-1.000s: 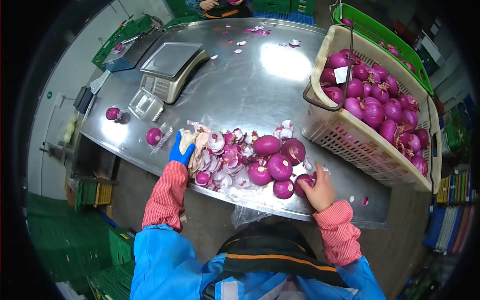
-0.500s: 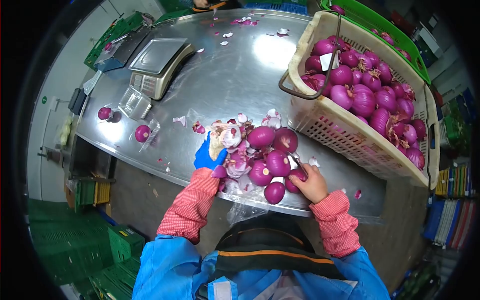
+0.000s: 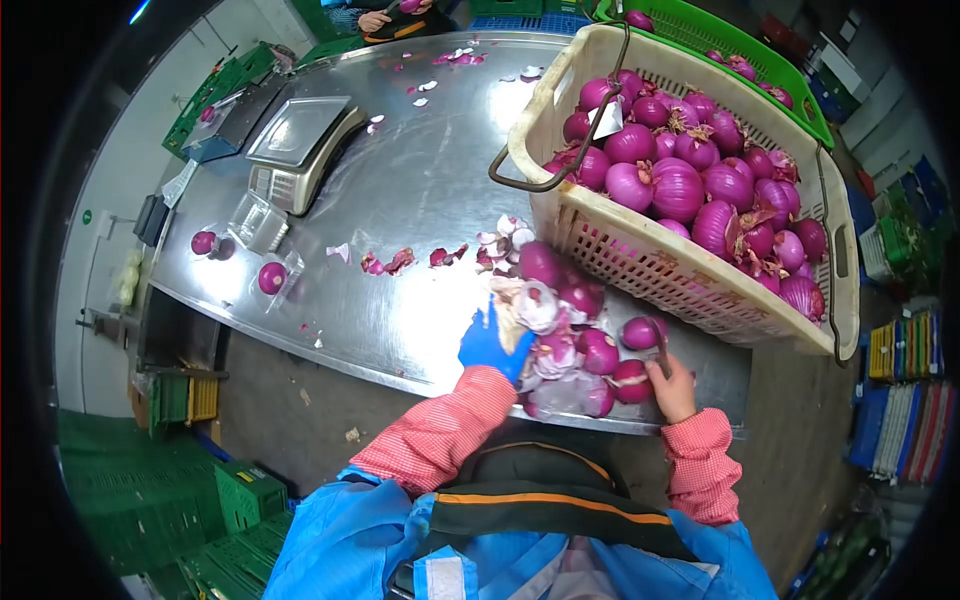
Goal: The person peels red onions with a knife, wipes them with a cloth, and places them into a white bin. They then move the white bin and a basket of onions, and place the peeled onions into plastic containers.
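My left hand, in a blue glove, has its fingers spread against the left side of a heap of pale and purple onion skins. My bare right hand is closed around a small knife, whose blade points away from me. Left of the knife lie a peeled-looking red onion and another onion with a pale band. One more onion touches or nearly touches the blade. Clear plastic covers part of the heap at the table's near edge.
A cream crate full of red onions stands at the right, a green crate behind it. On the metal table are a scale, a plastic tray and two onions at the left. Another person's hands show at the far edge.
The heap and my left hand have moved right across the table. Several loose skins now lie apart to the left of the heap. My right hand has also shifted right, with the knife.
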{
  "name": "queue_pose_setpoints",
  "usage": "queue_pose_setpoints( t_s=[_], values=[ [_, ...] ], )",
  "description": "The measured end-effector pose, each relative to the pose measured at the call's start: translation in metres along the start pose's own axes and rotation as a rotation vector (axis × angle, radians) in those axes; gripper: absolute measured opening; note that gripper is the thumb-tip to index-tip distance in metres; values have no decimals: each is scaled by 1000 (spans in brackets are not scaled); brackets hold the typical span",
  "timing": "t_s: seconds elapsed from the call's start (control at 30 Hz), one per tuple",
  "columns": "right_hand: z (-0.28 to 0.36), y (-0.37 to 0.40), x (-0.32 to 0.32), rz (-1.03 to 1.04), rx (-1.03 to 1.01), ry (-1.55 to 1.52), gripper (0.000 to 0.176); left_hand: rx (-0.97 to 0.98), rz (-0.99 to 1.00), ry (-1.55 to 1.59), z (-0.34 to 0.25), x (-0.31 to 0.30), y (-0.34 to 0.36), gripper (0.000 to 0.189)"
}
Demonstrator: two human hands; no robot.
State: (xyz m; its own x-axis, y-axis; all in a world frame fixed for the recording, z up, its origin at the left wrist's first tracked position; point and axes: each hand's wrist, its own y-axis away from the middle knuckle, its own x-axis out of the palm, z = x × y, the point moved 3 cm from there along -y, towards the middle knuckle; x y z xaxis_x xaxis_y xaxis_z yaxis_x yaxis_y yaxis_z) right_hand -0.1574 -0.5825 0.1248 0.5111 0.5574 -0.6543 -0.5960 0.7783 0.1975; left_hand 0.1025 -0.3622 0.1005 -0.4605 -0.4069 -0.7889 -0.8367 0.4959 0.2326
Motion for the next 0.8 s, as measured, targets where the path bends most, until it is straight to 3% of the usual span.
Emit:
queue_pose_setpoints(
  t_s=[0.07,0.17,0.2,0.23,0.27,0.33,0.4,0.5,0.53,0.57,0.63,0.73,0.77,0.8],
  values=[
    [-6,-3,-8,-31,15,19,31,11,76,-33,-20,3,8,96],
    [-16,-12,-24,-92,5,100,31,121,-23,-4,7,28,1,88],
    [-19,-14,-28,-79,20,177,32,86,-4,171,11,16,3,74],
    [-12,-13,-31,-72,47,179,32,170,156,595,25,15,-9,62],
    [2,-11,-34,-67,75,178,32,-57,241,696,73,40,-26,58],
    [29,-4,-38,-103,77,244,30,-379,334,866,111,23,-40,54],
    [49,5,-40,-258,-25,339,28,-193,97,1209,135,-5,-59,52],
    [93,19,-22,-418,-163,340,21,-166,15,1006,130,-92,-64,50],
    [113,25,-13,-441,-154,328,18,-113,-5,876,139,-115,-68,48],
    [133,30,-3,-468,-141,317,16,4,-62,971,153,-127,-76,46],
    [169,36,30,-534,-207,98,12,-23,-28,1173,174,-168,-85,47],
    [204,30,91,-379,-288,126,10,-170,139,1577,196,-244,-81,51],
    [218,27,114,-328,-320,152,10,-43,3,1557,209,-260,-86,51],
    [232,23,139,-264,-299,142,10,-33,213,1708,212,-281,-82,50]
  ],
)
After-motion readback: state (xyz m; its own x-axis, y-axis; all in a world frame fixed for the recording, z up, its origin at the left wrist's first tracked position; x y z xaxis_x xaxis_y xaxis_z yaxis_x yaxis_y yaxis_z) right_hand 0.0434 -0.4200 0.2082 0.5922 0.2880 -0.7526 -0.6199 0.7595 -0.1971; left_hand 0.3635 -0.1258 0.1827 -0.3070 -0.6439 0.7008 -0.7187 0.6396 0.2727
